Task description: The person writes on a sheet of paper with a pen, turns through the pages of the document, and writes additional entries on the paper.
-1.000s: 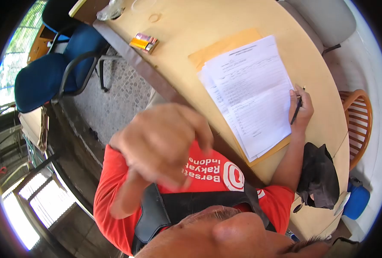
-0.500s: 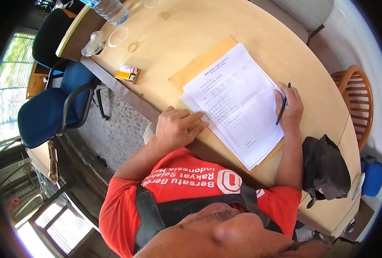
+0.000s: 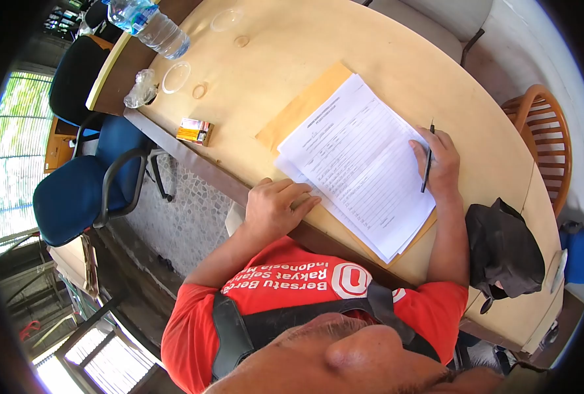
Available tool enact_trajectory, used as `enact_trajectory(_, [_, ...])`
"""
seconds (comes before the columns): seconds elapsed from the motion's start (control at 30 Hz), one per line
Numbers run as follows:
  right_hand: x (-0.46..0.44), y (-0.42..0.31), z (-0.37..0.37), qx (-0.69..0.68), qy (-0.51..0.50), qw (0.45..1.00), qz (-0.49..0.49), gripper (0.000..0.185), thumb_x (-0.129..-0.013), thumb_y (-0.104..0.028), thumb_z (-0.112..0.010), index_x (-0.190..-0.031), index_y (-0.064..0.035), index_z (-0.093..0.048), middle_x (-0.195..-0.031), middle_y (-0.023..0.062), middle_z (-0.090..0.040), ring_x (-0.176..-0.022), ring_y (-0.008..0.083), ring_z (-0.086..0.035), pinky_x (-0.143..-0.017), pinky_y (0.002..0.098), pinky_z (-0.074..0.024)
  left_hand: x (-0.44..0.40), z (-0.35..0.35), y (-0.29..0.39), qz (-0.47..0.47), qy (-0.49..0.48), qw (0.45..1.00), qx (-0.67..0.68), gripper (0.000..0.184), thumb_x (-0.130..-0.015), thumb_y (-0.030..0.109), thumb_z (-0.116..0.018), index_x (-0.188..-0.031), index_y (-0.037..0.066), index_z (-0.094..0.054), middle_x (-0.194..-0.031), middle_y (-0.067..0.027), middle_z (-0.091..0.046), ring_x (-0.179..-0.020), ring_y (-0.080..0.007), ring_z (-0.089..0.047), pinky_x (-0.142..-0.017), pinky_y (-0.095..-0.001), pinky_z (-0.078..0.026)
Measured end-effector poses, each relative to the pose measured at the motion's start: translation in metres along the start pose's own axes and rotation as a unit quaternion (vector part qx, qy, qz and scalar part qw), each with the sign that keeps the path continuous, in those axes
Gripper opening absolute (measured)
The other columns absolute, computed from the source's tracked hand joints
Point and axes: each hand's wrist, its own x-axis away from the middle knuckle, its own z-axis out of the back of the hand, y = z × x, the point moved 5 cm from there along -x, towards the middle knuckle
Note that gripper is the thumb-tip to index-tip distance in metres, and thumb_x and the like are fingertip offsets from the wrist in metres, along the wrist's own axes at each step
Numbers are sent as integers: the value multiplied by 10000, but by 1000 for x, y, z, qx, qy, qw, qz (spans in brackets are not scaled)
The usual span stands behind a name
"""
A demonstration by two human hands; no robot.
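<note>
A black pen [image 3: 427, 164] is gripped in my right hand [image 3: 442, 164], which rests on the right side of a stack of printed forms [image 3: 354, 167]. The top sheet has a table and several handwritten lines, too small to read. Under the sheets lies a brown envelope [image 3: 305, 108], showing along the top and lower edges. My left hand [image 3: 275, 205] lies at the table's near edge by the lower left of the papers. Its fingers are loosely bent, thumb and forefinger apart, with nothing seen in them.
On the wooden table [image 3: 252, 85] are a small yellow-red box [image 3: 195, 131], a plastic bottle [image 3: 154, 29], clear lids [image 3: 176, 78] and crumpled plastic [image 3: 141, 88]. A black bag [image 3: 502, 246] sits right of my right arm. Blue chairs [image 3: 75, 197] stand left, a wooden chair [image 3: 545, 141] right.
The view has shifted slightly. My left forefinger has drawn back from the paper and bends more. The pen in my right hand has tilted a little; that hand stays on the forms.
</note>
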Motion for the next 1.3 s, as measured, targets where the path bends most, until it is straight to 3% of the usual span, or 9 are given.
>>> enact_trajectory(0.3, [-2, -2, 0, -1, 1, 1000, 13, 312, -811, -56, -846, -1097, -23, -725, -860, 121, -642, -790, 298, -636, -681, 401, -526, -2, 0, 7, -8, -46, 998, -43, 163, -839, 278, -825, -930, 146, -802, -640, -12, -619, -548, -237, -603, -580, -369, -476])
enact_trajectory(1.3, [-2, -1, -1, -7, -10, 1000, -3, 301, -819, -85, -846, -1095, -38, -738, -859, 121, -653, -809, 305, -640, -704, 404, -529, -6, 0, 8, -19, -61, 997, -34, 137, -834, 236, -834, -924, 135, -816, -621, -26, -622, -535, -239, -604, -556, -372, -455])
